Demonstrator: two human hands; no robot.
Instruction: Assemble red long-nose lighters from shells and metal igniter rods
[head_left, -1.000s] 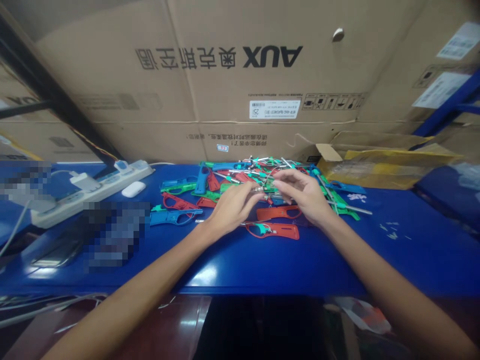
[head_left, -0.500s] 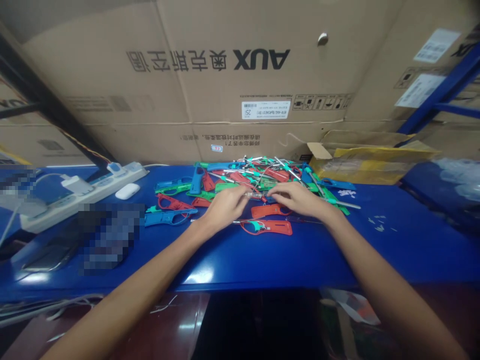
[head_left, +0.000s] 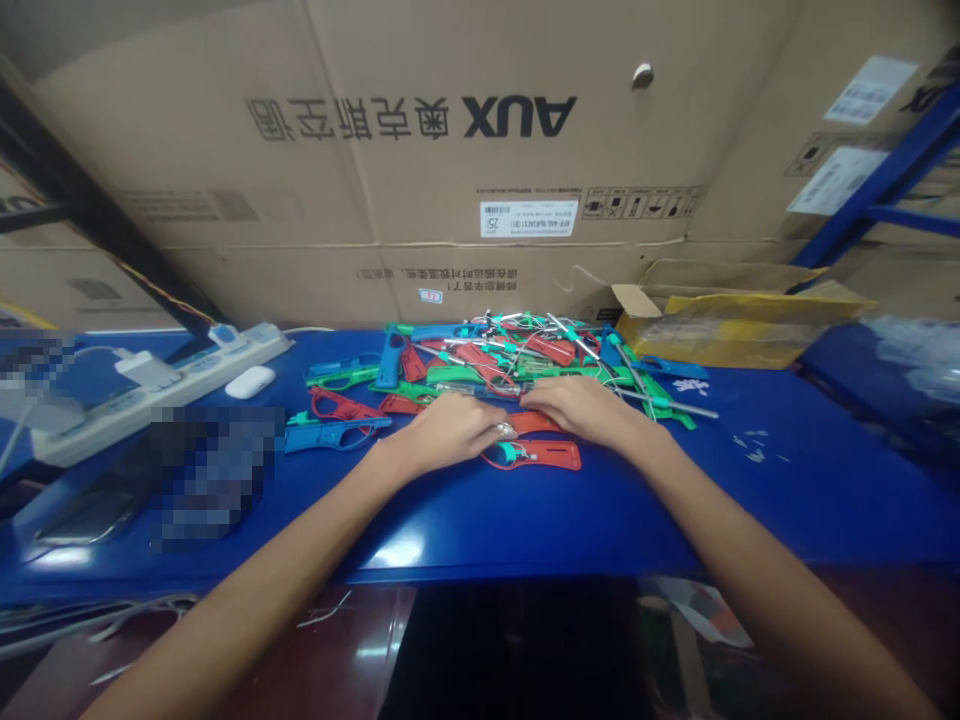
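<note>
My left hand (head_left: 454,435) is closed, its fingertips pinching a small shiny part (head_left: 504,430) just above a red lighter half-shell (head_left: 551,455). That shell lies nearest me and has a green piece (head_left: 512,453) and thin wires in it. Close by on the right, my right hand (head_left: 574,408) has its fingers pressed together over a second, orange-red lighter shell (head_left: 534,422). Whatever it grips is hidden by the fingers. Beyond both hands spreads a pile of red, green and blue lighter shells with metal tubes (head_left: 574,338) and wires.
A blue lighter shell (head_left: 330,436) lies left of my hands. Further left are a white power strip (head_left: 161,400), a white earphone case (head_left: 250,382) and a dark phone (head_left: 94,505). Small white bits (head_left: 690,386) and an open carton (head_left: 739,335) are at the right. Large cardboard (head_left: 412,170) stands behind.
My left hand has come down and nearer me with the small shiny part, to the near red shell. My right hand has shifted slightly left and nearer me.
</note>
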